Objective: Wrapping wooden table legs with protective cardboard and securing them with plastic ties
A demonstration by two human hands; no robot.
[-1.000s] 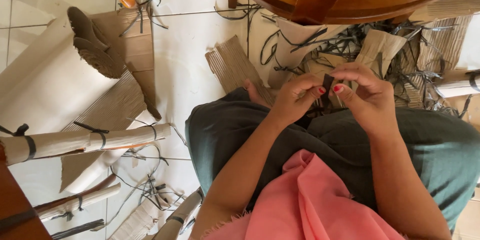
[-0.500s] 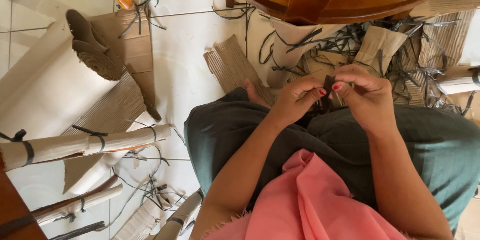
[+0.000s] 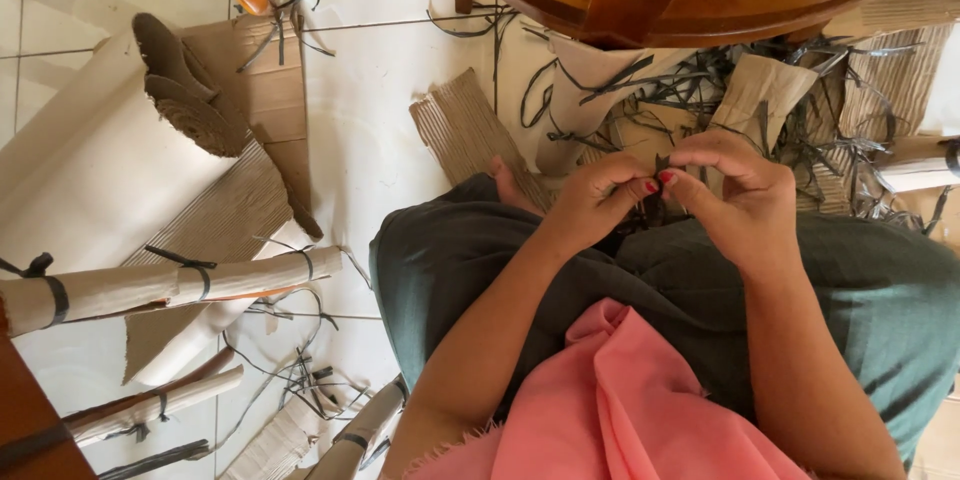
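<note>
Left hand [image 3: 592, 198] and right hand [image 3: 738, 198] pinch one black strip [image 3: 655, 202]

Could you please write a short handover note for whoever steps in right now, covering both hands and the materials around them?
Left hand and right hand: both pinch one short dark strip between fingertips, held over the lap; grip closed on it.
Loose dark strips lie in a tangle on the floor ahead, among cardboard pieces.
Done: several paper rolls at left are already tied with dark bands.
Left: a large roll lies untied; many strips unused.
</note>
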